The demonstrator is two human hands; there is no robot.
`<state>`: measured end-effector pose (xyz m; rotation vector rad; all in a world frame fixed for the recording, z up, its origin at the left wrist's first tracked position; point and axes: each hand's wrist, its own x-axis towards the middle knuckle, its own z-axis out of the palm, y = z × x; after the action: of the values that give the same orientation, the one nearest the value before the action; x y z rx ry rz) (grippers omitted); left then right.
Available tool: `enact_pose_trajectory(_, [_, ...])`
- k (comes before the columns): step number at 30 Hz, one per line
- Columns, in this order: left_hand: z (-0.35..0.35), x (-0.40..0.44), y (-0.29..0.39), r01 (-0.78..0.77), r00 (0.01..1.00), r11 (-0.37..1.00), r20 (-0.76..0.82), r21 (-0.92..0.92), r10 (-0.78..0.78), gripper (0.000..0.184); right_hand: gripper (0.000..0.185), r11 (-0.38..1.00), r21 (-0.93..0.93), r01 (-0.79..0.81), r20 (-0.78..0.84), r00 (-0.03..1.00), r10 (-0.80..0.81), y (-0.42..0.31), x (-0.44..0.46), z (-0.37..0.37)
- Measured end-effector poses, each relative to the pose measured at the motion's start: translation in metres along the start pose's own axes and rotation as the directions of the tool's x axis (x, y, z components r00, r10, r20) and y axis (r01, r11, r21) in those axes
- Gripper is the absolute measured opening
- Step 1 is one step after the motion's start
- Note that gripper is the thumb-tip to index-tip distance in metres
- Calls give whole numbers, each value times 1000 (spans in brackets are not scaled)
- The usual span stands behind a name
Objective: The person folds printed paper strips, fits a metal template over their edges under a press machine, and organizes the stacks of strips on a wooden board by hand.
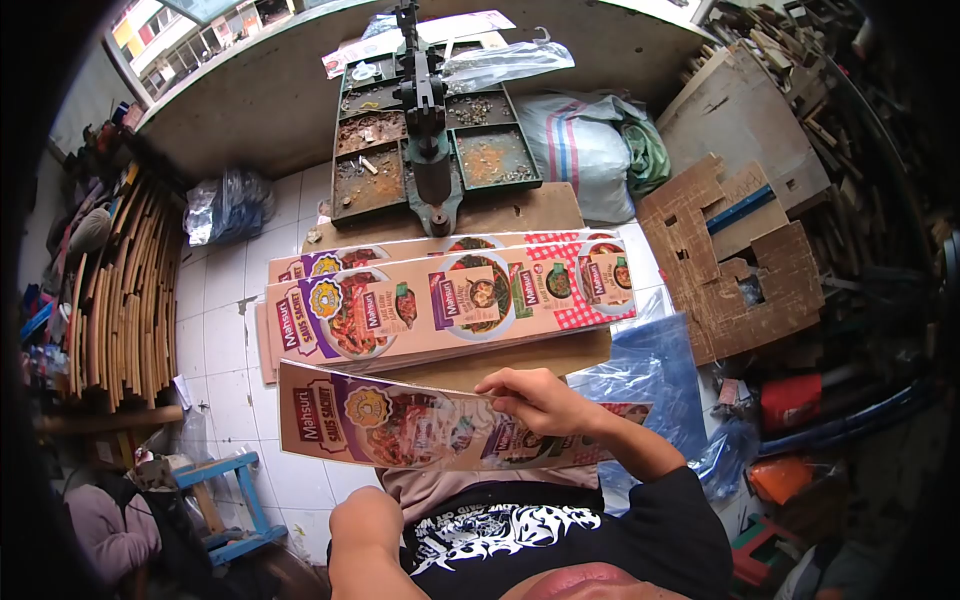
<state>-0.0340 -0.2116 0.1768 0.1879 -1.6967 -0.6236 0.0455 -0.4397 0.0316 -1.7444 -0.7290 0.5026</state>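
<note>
My right hand point(540, 398) is closed on the upper edge of a long printed display panel point(410, 420), its fingers pinched over the rim. The panel is held tilted in front of my body and bears "Mahsuri Saus Sachet" lettering with food pictures. My left arm shows at the bottom, but the left hand is out of sight, seemingly behind the panel. Just beyond lies a stack of similar printed panels point(420, 300), spread slightly unevenly on a brown board. Past the stack stands a dark hand press point(430, 150).
Metal trays point(495, 155) holding small metal pieces flank the press. A white sack point(575, 150) leans at the wall. Cut brown boards point(735, 255) stand on the right, and stacked wooden strips point(120, 300) on the left. Clear plastic sheeting point(650, 370) lies beside me; a blue stool frame point(235, 500) stands lower left.
</note>
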Motion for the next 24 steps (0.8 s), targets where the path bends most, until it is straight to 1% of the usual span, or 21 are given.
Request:
enact_pose_trajectory(9, [-2,3,0,44,992,999,117,-2,-44,57,25,1000,-14,6,-3,1000,-6,-1,2,3])
enact_pose_trajectory(12, [-4,3,2,-1,998,999,65,42,-1,40,25,1000,-21,1,4,1000,-1,-2,2,2])
enact_pose_trajectory(15, [-4,6,4,-88,995,984,-24,157,93,33,25,999,-23,23,-7,1000,-23,-2,2,3])
enact_pose_trajectory(18, [-7,15,6,-175,973,926,-84,335,215,41,25,1000,-15,28,-11,1000,-28,-2,2,3])
enact_pose_trajectory(21, [-7,19,5,-222,948,845,-96,486,304,59,25,1000,-18,23,-8,1000,-23,-2,2,3])
enact_pose_trajectory(24, [-5,15,6,-194,959,906,-119,377,256,58,26,1000,-16,13,-2,1000,-13,-2,2,3])
